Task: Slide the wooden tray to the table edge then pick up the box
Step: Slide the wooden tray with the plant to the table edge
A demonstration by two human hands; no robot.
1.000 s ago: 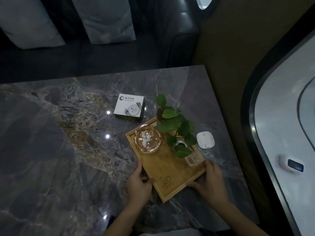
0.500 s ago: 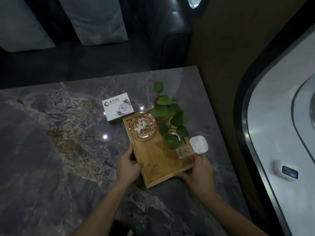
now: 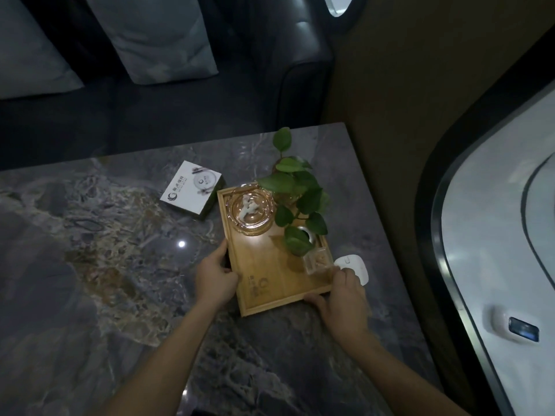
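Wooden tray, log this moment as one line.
wooden tray: on table | left hand, right hand: grip on tray sides | box: untouched

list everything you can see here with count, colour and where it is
wooden tray: one, light wood, near right of the table
glass ashtray: one, amber clear, far left of tray
plant: one, green, far right of tray
small clear container: one, tray's right side
box: one, white, on table left of tray's far end
white device: one, on table right of tray
table: one, grey marble
cushions: two, grey, on dark sofa behind
left hand: tray's left edge
right hand: tray's near right corner
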